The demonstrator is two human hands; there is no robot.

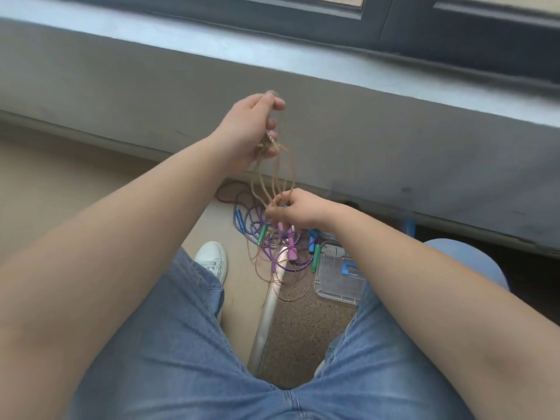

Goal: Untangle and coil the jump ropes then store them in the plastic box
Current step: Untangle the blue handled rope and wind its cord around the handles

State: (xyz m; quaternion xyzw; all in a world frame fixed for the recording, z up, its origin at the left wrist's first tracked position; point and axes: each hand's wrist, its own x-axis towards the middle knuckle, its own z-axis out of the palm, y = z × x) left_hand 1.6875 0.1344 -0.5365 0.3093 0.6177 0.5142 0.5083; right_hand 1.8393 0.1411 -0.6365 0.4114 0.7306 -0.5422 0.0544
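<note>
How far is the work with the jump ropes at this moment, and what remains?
Nothing looks stored yet: the plastic box on the floor shows no rope inside. In hand: the left hand grips the top of the tan rope loops, and the right hand pinches them lower down, so this coil is under way. Left: the purple ropes with coloured handles lie tangled on the floor.

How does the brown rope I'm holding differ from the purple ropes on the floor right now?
The brown rope hangs in loose loops between the left hand and right hand; the purple ropes lie in a tangled heap on the floor. The brown rope looks thinner and paler; the purple ropes look thicker and brighter. Neither is in the plastic box yet.
</note>
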